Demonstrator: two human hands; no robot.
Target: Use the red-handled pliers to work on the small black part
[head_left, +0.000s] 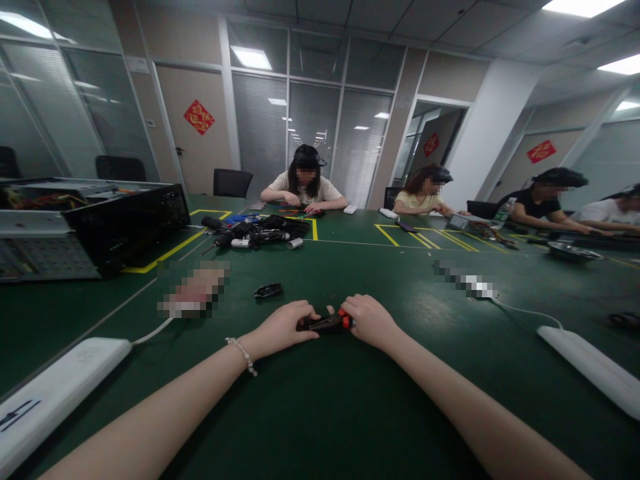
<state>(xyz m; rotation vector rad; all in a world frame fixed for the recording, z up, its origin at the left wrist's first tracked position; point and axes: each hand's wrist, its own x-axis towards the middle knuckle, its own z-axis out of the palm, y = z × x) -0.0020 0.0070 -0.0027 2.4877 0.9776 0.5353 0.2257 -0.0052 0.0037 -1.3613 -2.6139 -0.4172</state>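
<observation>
Pliers with red-marked handles lie roughly crosswise over the table, nose toward the left hand, whose fingers pinch a black part nearly closed. Right hand fingers curl closed around the handles; the step appears to be working the part, calling for steady support.

From here the room looks rather dim, lit from overhead by white ceiling panels that burn out to flat white. Their reflections streak the glass partitions, and a soft, pale sheen lies on the green tabletop, right of centre. The black computer case sinks into shadow. A wide-angle bend tilts the walls and door frames outward at the sides. Blocky pixelation covers several patches, and small dark parts blur together.
</observation>
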